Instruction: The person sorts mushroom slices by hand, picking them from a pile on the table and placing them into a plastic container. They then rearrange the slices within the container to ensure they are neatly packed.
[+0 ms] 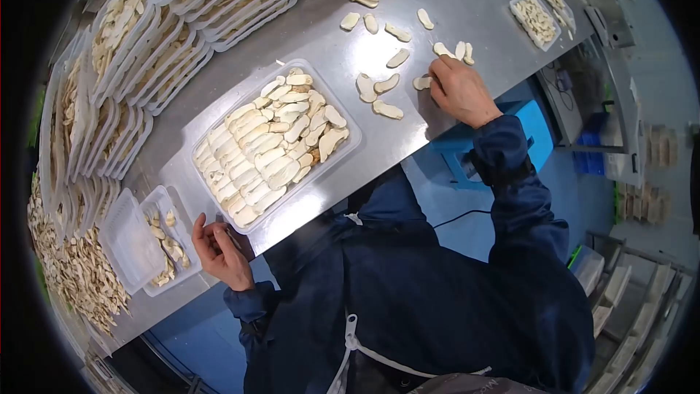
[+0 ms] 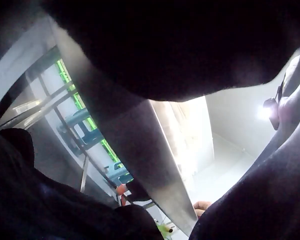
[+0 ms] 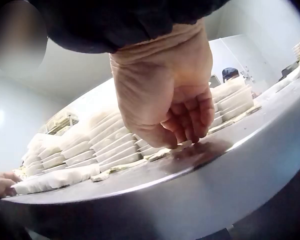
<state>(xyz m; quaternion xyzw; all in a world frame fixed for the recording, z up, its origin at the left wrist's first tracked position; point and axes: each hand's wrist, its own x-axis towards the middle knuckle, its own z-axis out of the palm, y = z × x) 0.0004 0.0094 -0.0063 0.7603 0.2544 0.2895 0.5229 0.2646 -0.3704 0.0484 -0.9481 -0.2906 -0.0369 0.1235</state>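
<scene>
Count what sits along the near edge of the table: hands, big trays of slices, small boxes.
Hands: 2 (left hand, right hand)
Big tray of slices: 1
Small box: 1
Total: 4

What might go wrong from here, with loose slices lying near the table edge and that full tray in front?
1. The right hand works among loose mushroom slices close to the table edge; a sweep may knock one off.
2. The full tray sits near that same edge, so a bump from the body may shift it.
3. The left hand hovers beside the small open container and may catch its lid.
</scene>
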